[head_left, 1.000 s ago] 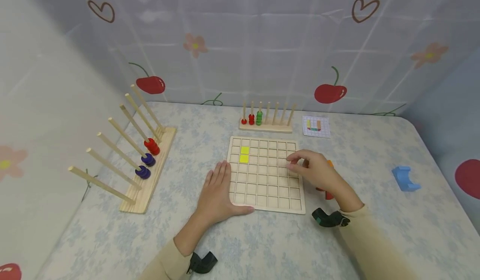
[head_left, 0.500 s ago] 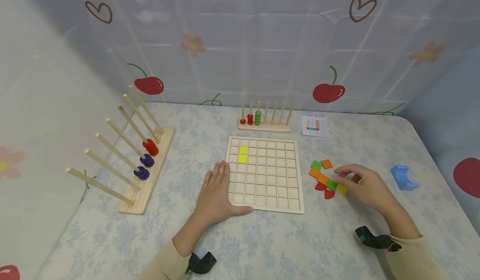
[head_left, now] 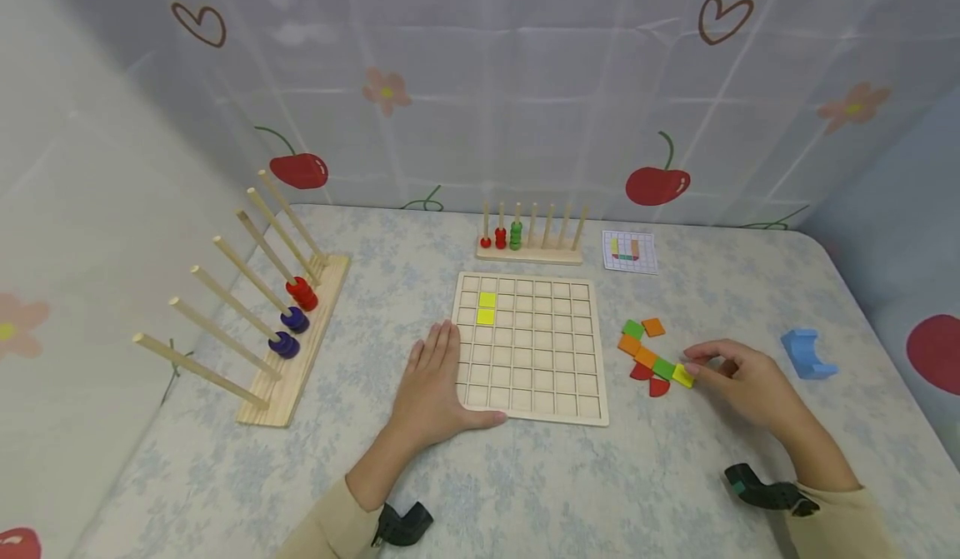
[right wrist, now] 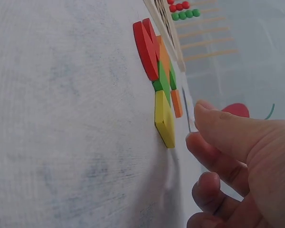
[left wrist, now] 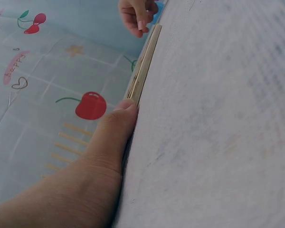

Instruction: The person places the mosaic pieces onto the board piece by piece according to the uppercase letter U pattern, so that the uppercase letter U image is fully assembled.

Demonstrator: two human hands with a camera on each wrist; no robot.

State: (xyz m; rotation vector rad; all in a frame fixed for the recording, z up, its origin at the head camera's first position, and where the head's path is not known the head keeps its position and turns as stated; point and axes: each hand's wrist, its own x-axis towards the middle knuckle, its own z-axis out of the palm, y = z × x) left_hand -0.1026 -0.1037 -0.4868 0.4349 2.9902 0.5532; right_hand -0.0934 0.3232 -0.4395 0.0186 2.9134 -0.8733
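Note:
My left hand (head_left: 429, 392) lies flat at the left edge of the wooden grid board (head_left: 536, 420), fingers straight and thumb along its near edge. Two yellow tiles (head_left: 486, 316) sit one below the other in the board's grid. To the right of the board, my right hand (head_left: 746, 380) hovers beside a loose yellow tile (head_left: 683, 376) with its fingers bent. The right wrist view shows a gap between the fingertips and that yellow tile (right wrist: 164, 118); nothing is held. Green tiles (head_left: 663, 368), orange tiles (head_left: 645, 357) and red quarter-round pieces (head_left: 658, 387) lie in a cluster next to it.
A large peg rack (head_left: 315, 351) with purple and red rings stands on the left. Behind the board is a small peg rack (head_left: 531, 253) with red and green beads. A pattern card (head_left: 630, 252) lies at the back; a blue curved block (head_left: 808, 355) stands far right.
My right hand has moved from over the board's right side to the loose tiles, then slightly further right and down beside the yellow one. The left hand stays against the board.

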